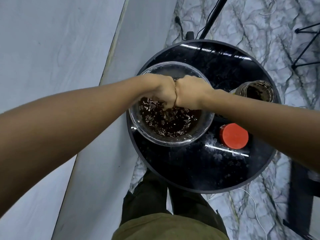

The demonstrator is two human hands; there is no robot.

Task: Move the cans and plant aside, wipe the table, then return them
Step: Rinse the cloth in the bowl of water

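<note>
1. Table [190, 170]: one round, glossy black top, standing on marbled floor beside a pale wall. Wet smears show near its centre.
2. Count on the table: one clear glass bowl [204, 125] at the left, holding dark liquid with floating flecks; one open jar [256, 90] at the right rim, dark inside; one container with a red lid [233, 135] just right of the bowl. No cans or plant that you could identify as such.
3. Writing: no label or brand is readable.
4. Your left hand [161, 90] and right hand [190, 92] are pressed knuckle to knuckle over the bowl, fingers curled down into the liquid. Whether they grip anything cannot be told; the fingertips are hidden.
</note>
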